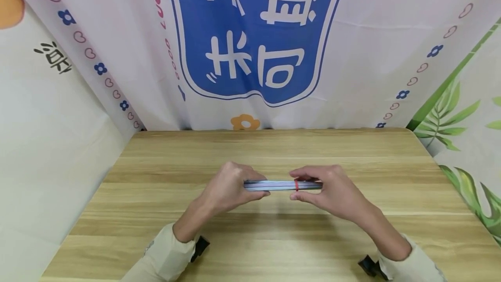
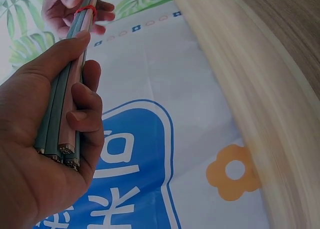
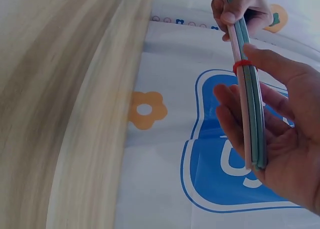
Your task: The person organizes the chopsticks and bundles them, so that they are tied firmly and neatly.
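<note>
A bundle of pink and blue-green chopsticks [image 1: 272, 185] is held level above the table, running from one hand to the other. A red rubber band [image 1: 296, 185] circles it toward the right side. My left hand [image 1: 231, 186] grips the left end, thumb along one side and fingers curled round the other; in the left wrist view the squared ends of the chopsticks [image 2: 64, 109] show at the palm. Around the other end, near the band, curve the thumb and fingers of my right hand [image 1: 332, 190]. In the right wrist view the chopsticks [image 3: 250, 109] lie across its palm.
A wood-grain table [image 1: 274, 247] spreads beneath both hands. Behind it hangs a white cloth with a blue printed panel [image 1: 250, 68] and an orange flower print [image 1: 245, 122]. Leaf-printed cloth [image 1: 446, 116] covers the right side. Dark wrist mounts [image 1: 200, 248] sit by both sleeves.
</note>
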### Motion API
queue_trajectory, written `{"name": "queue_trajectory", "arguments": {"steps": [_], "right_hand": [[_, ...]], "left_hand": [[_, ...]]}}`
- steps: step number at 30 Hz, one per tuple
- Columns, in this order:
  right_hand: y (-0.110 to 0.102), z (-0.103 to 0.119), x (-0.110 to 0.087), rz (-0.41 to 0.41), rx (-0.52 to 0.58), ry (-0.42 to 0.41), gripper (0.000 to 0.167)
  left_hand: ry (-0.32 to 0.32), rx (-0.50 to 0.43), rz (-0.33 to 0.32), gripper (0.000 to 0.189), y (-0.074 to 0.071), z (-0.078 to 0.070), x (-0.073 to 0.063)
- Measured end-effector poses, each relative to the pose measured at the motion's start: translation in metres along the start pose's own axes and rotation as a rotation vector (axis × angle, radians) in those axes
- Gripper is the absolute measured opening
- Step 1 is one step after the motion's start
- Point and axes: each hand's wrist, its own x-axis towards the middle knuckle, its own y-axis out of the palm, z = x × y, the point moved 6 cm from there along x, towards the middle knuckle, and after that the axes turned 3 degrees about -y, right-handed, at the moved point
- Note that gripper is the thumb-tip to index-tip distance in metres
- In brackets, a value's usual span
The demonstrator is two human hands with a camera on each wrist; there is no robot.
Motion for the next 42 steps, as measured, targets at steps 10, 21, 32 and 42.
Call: {"name": "queue_trajectory", "arguments": {"steps": [10,21,32,42], "right_hand": [[-0.003,-0.002,-0.001,0.031,0.023,-0.007,0.017],[-0.001,-0.001,-0.003,-0.061,0.066,0.004,0.017],[0.004,0.006,-0.004,-0.116,-0.016,-0.055,0.022],[-0.002,0.007,-0.003,-0.071,-0.075,-0.063,0.033]], "left_hand": [[0.002,-0.003,-0.013,0.018,-0.002,0.0,0.0],[-0.016,0.006,-0.028,0.018,-0.001,-0.002,-0.002],[-0.014,0.01,-0.028,0.019,0.003,-0.005,-0.001],[-0.009,0.024,-0.041,0.02,0.0,-0.004,-0.001]]}}
